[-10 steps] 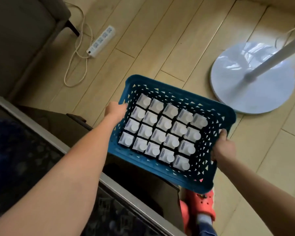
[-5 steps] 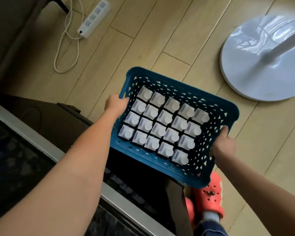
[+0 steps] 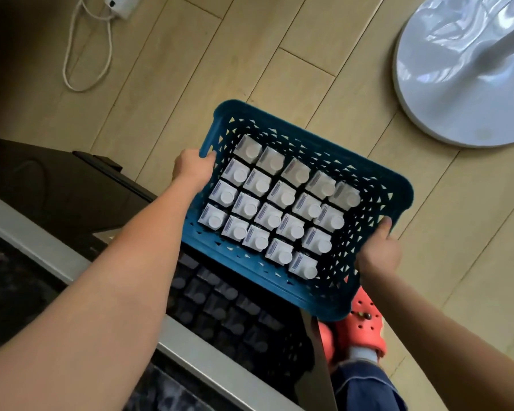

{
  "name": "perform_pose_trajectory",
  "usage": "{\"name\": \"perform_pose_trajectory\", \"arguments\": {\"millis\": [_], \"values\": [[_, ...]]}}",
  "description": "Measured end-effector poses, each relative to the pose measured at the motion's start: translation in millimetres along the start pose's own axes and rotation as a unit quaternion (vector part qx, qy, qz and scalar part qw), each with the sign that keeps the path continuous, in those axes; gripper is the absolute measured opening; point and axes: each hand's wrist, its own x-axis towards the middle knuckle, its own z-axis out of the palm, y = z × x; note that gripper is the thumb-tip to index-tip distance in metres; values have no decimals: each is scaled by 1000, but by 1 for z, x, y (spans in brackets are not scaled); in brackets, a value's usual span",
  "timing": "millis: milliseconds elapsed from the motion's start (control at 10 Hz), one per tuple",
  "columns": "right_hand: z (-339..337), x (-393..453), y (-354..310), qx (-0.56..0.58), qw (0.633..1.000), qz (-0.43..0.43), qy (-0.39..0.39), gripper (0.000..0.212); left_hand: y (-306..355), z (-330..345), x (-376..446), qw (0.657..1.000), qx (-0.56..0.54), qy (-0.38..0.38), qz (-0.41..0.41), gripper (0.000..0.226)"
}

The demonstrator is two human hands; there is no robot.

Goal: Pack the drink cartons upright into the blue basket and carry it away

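Head view looks straight down on the blue basket (image 3: 333, 304), held in the air beyond the dark table (image 3: 72, 256) edge and over the wooden floor (image 3: 220, 54). Both hands carry it: the left hand (image 3: 192, 169) has its fingers curled over the left rim, and the right hand (image 3: 379, 256) grips the right rim with the thumb on top. Drink cartons (image 3: 276, 203) stand upright inside in tight rows, caps up, filling most of the base. Packing looks finished, so the step in hand is the carry. Next it calls for keeping the basket level and steering past the white fan base (image 3: 457, 93) at far right and the cable (image 3: 86, 54) at far left.
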Motion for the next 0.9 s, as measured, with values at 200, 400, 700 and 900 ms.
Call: {"name": "perform_pose_trajectory", "arguments": {"millis": [200, 400, 700, 900], "values": [[-1, -16, 11, 14, 999, 40, -6, 63, -1, -5, 4, 999, 16, -26, 21, 41], [0, -21, 14, 20, 998, 52, -32, 60, -6, -8, 1, 998, 41, -43, 22, 36], [-11, -29, 7, -35, 996, 41, -72, 60, -1, -29, -20, 983, 176, -47, 6, 14], [-53, -57, -24, -243, 946, -40, -210, 22, 16, -73, -41, 974, 222, -28, 25, 19]]}}
